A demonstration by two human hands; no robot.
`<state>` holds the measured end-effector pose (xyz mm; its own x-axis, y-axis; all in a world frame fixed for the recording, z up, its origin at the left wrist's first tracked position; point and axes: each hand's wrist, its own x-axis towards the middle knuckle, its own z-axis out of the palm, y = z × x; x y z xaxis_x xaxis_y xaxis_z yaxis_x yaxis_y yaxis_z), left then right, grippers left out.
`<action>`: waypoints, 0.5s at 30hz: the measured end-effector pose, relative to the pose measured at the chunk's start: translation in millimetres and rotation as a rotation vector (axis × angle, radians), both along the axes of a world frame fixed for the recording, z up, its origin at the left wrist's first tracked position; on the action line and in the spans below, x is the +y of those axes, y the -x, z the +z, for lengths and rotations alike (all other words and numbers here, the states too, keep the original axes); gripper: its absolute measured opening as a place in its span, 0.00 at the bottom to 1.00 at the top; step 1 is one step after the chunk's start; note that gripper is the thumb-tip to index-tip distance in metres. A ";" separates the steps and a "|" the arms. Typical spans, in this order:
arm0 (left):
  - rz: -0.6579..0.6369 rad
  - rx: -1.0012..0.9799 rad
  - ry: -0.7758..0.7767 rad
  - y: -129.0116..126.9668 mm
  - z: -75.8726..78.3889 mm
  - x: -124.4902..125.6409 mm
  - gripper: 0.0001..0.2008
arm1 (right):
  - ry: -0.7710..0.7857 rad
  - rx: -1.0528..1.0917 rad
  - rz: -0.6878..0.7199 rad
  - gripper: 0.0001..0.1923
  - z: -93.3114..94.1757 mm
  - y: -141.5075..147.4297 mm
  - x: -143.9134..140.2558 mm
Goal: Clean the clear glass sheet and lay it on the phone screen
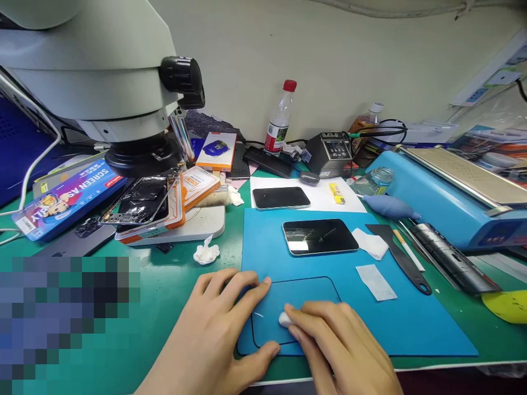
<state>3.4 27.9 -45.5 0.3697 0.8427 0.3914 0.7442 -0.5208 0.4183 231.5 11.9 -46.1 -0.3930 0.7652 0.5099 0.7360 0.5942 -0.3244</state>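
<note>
A clear phone glass panel with a black border lies flat near the front edge of a blue mat. My left hand spans its left end, thumb at the near edge and forefinger at the far edge, holding it. Between the thumb and fingers of my right hand is a small white wad of tissue, pressed against the panel. Just beyond lies a dark-screened phone. A folded white wipe and a flat white wipe rest right of it.
A microscope overhangs the left, above an opened phone on boxes. A second phone lies on white paper. At right are a black spatula, a blue air blower and a blue machine. Crumpled tissue sits left.
</note>
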 end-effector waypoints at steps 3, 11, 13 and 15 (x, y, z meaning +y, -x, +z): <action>-0.037 0.030 0.052 3.8 3.0 1.5 0.31 | -0.020 0.057 -0.052 0.09 0.3 14.3 12.2; -0.071 0.054 0.124 5.4 6.2 4.3 0.34 | 0.028 -0.029 0.042 0.11 2.5 -2.0 -4.7; -0.065 0.037 0.118 5.9 4.9 4.1 0.35 | -0.001 -0.022 0.020 0.11 3.4 4.0 1.7; -0.064 0.016 0.118 6.3 3.9 3.4 0.34 | 0.000 0.003 0.001 0.12 3.6 11.6 9.4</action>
<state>-2.9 31.3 -41.6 0.4295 0.8572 0.2841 0.7183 -0.5149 0.4678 219.9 21.3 -42.5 -0.3923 0.7651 0.5107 0.7347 0.5947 -0.3265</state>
